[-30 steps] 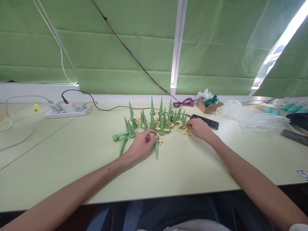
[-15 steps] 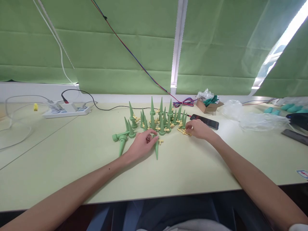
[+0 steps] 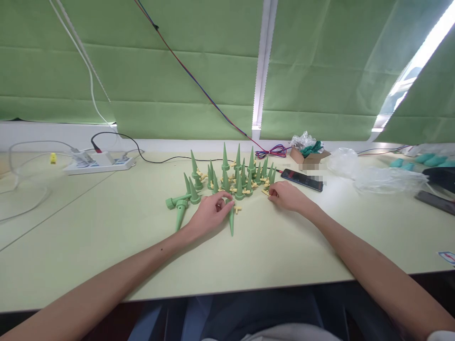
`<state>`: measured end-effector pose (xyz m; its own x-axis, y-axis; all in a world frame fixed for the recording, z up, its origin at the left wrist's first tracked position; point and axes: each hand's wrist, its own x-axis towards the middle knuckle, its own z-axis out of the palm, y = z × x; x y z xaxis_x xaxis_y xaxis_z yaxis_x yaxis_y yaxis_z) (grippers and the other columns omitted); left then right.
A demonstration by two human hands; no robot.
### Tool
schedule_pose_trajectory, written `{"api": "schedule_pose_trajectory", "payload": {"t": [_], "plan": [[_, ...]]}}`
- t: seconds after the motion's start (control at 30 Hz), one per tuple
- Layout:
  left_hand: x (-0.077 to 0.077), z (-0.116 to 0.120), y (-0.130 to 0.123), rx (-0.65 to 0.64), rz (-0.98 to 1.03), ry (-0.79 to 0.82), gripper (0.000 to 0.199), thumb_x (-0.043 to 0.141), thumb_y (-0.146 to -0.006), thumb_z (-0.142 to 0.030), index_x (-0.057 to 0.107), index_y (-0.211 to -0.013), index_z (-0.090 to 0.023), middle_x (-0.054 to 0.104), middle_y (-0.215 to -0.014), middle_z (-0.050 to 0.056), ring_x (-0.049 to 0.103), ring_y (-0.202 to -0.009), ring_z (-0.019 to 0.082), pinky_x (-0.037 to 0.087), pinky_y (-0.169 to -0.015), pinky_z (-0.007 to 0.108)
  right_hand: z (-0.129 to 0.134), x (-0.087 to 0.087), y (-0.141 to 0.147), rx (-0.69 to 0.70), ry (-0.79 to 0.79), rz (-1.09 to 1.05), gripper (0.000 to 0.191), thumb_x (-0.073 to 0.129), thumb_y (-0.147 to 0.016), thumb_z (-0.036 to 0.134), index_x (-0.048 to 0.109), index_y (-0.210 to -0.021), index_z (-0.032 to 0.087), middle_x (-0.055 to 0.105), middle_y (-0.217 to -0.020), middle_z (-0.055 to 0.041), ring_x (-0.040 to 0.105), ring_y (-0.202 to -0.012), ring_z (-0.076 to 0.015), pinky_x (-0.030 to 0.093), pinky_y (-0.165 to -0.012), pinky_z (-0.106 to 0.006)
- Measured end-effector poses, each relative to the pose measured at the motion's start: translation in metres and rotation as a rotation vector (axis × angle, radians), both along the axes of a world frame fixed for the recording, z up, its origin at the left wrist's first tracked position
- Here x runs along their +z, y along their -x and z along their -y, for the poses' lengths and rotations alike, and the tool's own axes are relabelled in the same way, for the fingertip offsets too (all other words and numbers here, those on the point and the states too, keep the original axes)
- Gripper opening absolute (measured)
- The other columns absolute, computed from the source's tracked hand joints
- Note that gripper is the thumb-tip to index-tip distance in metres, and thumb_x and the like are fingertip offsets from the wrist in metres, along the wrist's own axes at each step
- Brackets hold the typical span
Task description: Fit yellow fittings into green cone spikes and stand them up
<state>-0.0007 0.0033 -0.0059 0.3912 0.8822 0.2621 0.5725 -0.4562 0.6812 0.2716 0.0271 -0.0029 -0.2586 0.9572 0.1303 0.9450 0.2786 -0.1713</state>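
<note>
Several green spikes with yellow fittings stand in a cluster [image 3: 239, 182] at the middle of the table. My left hand [image 3: 212, 208] is closed around the upper end of a green spike [image 3: 232, 222] whose point faces me. Just right of it lies a small yellow T-shaped piece [image 3: 238, 209]. My right hand [image 3: 284, 195] has its fingers pressed together at the small yellow pieces [image 3: 265, 192] right of the cluster, most of them covered by the hand; what it pinches is hidden. Left of my left hand, loose green spikes [image 3: 180, 213] lie on the table.
A black phone [image 3: 302, 179] lies behind my right hand. Further back are a cardboard box [image 3: 308, 158], clear plastic bags [image 3: 373, 175] and a coiled cable [image 3: 272, 151]. A white power strip [image 3: 99, 165] sits at the left.
My right hand has moved slightly left and down, now covering most of the small yellow pieces. My left hand stays in place on the spike.
</note>
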Motion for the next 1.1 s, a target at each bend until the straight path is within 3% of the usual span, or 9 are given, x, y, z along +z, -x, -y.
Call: {"api": "schedule_pose_trajectory", "payload": {"t": [0.13,0.23,0.4,0.53,1.1], "plan": [[0.003,0.003,0.000,0.035,0.035,-0.010,0.028,0.050,-0.092,-0.044,0.063,-0.098,-0.020,0.053,-0.060,-0.003,0.046,-0.053,0.014,0.035,-0.054,0.026,0.003,0.002,0.003,0.009,-0.036,-0.068,0.010,0.056,-0.085,0.016,0.060,-0.075,0.017,0.067,-0.079,-0.0055,0.059,-0.073,-0.0166,0.037,-0.063,-0.026],[0.006,0.006,0.000,0.038,0.062,-0.041,0.025,0.054,-0.090,-0.042,0.063,-0.099,-0.020,0.052,-0.066,-0.003,0.045,-0.053,0.012,0.035,-0.054,0.025,0.010,0.004,0.014,0.093,-0.078,-0.277,0.007,0.055,-0.087,0.020,0.059,-0.081,0.018,0.067,-0.075,-0.0027,0.059,-0.069,-0.0154,0.039,-0.063,-0.025],[0.004,0.007,0.000,-0.105,0.000,-0.166,0.022,0.062,-0.087,-0.039,0.066,-0.094,-0.018,0.046,-0.066,-0.003,0.040,-0.055,0.011,0.034,-0.054,0.024,0.033,0.001,0.047,0.289,-0.107,-0.594,0.008,0.055,-0.090,0.026,0.056,-0.088,0.019,0.064,-0.073,-0.0004,0.056,-0.061,-0.0125,0.042,-0.059,-0.024],[0.001,0.006,0.000,-0.204,-0.043,-0.231,0.019,0.062,-0.088,-0.035,0.067,-0.088,-0.018,0.044,-0.067,-0.002,0.041,-0.059,0.011,0.034,-0.056,0.024,0.047,-0.004,0.065,0.404,-0.064,-0.683,0.009,0.052,-0.092,0.027,0.056,-0.090,0.019,0.064,-0.077,-0.0010,0.055,-0.063,-0.0121,0.043,-0.061,-0.024],[0.000,0.005,0.000,-0.226,-0.074,-0.209,0.023,0.050,-0.096,-0.028,0.070,-0.089,-0.018,0.053,-0.075,0.001,0.049,-0.064,0.012,0.037,-0.059,0.024,0.046,-0.010,0.065,0.381,0.015,-0.799,0.014,0.049,-0.098,0.034,0.053,-0.095,0.022,0.063,-0.078,0.0004,0.056,-0.059,-0.0117,0.045,-0.058,-0.025]]}}
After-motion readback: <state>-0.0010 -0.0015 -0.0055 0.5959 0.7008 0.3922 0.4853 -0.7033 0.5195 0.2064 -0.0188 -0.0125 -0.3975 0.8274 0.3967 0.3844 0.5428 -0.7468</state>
